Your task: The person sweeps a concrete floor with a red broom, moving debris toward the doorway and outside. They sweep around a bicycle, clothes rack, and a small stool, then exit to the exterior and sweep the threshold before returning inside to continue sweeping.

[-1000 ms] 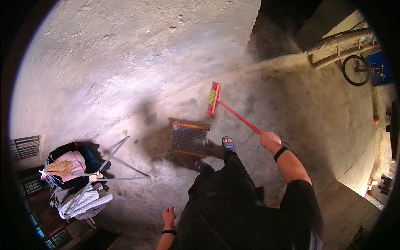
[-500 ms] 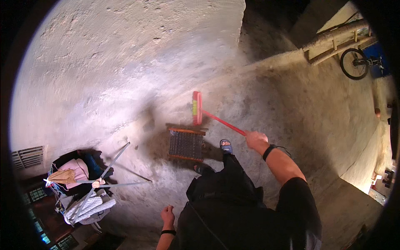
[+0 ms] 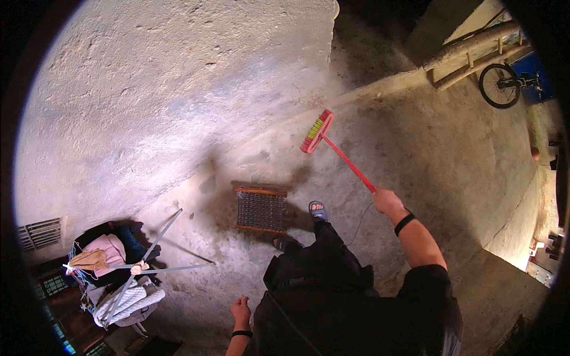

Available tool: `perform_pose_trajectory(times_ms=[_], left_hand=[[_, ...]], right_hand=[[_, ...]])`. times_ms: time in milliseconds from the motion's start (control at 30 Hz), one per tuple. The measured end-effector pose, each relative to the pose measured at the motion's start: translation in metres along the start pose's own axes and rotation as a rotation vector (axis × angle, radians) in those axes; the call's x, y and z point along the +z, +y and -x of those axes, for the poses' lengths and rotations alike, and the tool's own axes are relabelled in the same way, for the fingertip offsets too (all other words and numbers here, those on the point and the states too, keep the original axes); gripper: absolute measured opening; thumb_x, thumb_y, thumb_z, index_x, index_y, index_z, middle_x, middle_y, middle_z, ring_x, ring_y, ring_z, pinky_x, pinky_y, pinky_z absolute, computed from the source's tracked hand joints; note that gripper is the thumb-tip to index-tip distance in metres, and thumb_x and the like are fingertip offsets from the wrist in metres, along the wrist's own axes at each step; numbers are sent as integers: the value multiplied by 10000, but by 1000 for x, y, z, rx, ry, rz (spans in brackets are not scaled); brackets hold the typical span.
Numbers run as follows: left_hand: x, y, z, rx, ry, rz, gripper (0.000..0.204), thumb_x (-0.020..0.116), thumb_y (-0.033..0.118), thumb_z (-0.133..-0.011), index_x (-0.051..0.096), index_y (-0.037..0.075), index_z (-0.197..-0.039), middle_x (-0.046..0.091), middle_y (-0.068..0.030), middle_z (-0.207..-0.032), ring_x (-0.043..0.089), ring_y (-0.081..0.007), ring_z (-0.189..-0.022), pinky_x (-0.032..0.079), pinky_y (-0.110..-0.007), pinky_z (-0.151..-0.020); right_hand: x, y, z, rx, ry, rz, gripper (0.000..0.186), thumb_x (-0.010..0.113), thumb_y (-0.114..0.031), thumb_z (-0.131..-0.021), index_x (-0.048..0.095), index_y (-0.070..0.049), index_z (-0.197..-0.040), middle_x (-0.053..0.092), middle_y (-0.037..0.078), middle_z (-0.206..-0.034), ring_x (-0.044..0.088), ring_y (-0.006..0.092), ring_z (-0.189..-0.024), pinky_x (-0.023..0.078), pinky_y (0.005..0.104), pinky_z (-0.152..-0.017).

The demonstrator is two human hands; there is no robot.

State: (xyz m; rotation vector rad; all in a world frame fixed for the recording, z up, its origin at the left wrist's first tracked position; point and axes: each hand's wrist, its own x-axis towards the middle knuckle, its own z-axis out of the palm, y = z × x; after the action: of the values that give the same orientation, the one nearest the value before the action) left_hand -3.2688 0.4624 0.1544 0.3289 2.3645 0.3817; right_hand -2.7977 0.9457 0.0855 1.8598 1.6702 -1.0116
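My right hand [image 3: 389, 203] is closed round the red handle of a broom [image 3: 348, 161]. Its head, with red and yellow-green bristles, is tilted and points up and left of the hand, near the foot of the wall. Down by my left side hangs my left hand [image 3: 240, 310], fingers curled; whether anything is in them is too small to make out. A low stool [image 3: 261, 211] with a dark woven seat and orange-brown wooden rails stands on the floor just left of my sandalled feet.
On the left, a folding rack [image 3: 160, 243] with grey legs bears clothes and bedding [image 3: 127, 299]. A rough pale wall [image 3: 178, 77] runs along the far left. At the far right, a wooden ladder [image 3: 475, 62] lies near a bicycle wheel [image 3: 499, 86]. A thin cord [image 3: 360, 225] hangs near my right leg.
The broom has swung up and to the right, its head turning from upright to slanted. My right hand has shifted slightly right. The left hand stays low at my side.
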Motion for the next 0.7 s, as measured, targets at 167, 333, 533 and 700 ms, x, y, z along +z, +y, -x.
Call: perform_pose_trajectory(times_ms=[167,333,533,700], left_hand=[[4,5,0,35,13,-95,253,641,218,-889,732,-18,-901,711,-97,-774,637,-152,-747,501,-334,-709],[6,15,-4,31,-31,-124,247,639,213,-874,732,-15,-890,721,-123,-794,666,-185,-764,510,-353,-717],[2,20,-23,55,6,-139,306,640,275,-906,732,-17,-891,726,-126,-809,670,-201,-770,514,-357,-742],[3,24,-30,116,-5,-105,337,625,307,-923,734,-11,-899,727,-136,-817,680,-219,-792,517,-367,-749]], right_hand=[[41,-9,45,17,-61,-17,405,407,-315,-1008,445,-196,-1393,658,219,-1152,627,417,-1072,506,527,-904],[40,-44,57,-39,-146,-2,397,408,-310,-1009,450,-245,-1399,659,207,-1148,625,414,-1077,503,522,-903],[26,-52,12,39,-134,110,351,427,-263,-997,542,-248,-1329,679,133,-1175,646,350,-1119,530,470,-901],[-14,4,6,105,-62,104,341,427,-257,-985,576,-252,-1291,671,118,-1198,635,342,-1133,527,462,-898]])
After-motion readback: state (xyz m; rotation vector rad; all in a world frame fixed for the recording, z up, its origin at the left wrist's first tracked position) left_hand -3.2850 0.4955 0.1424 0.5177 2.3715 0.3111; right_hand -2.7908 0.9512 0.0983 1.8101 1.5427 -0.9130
